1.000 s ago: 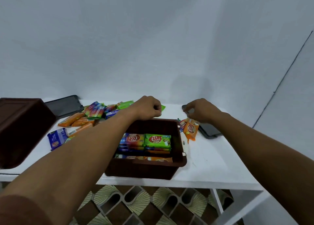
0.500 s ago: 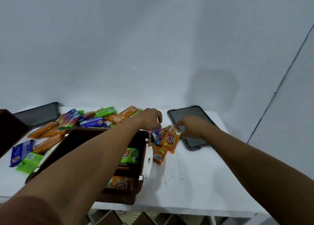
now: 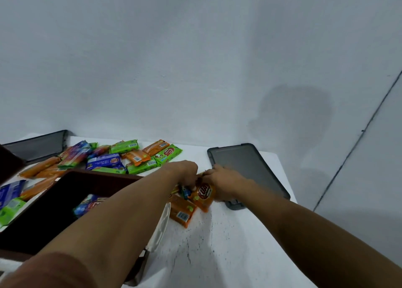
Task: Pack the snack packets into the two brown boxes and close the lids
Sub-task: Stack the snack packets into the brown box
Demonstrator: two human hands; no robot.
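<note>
An open brown box (image 3: 54,202) sits at the lower left with a few packets inside (image 3: 89,205). My left forearm crosses over it. To its right lies a small cluster of snack packets. My left hand (image 3: 185,173) and my right hand (image 3: 221,182) meet over that cluster, and together they grip an orange packet (image 3: 203,195) by its top edge. Another orange packet (image 3: 181,211) lies flat just below. A pile of orange, green and blue packets (image 3: 121,157) covers the table behind the box. The second brown box (image 3: 8,163) shows only at the far left edge.
A dark grey lid (image 3: 245,168) lies flat on the white table (image 3: 217,244) right of my hands. Another dark lid (image 3: 37,146) leans at the back left. A white wall stands close behind. The table's right edge runs near the lid.
My view has swung right and closer. My left hand moved from the box's far rim to the cluster beside it, and both hands now meet on the orange packet.
</note>
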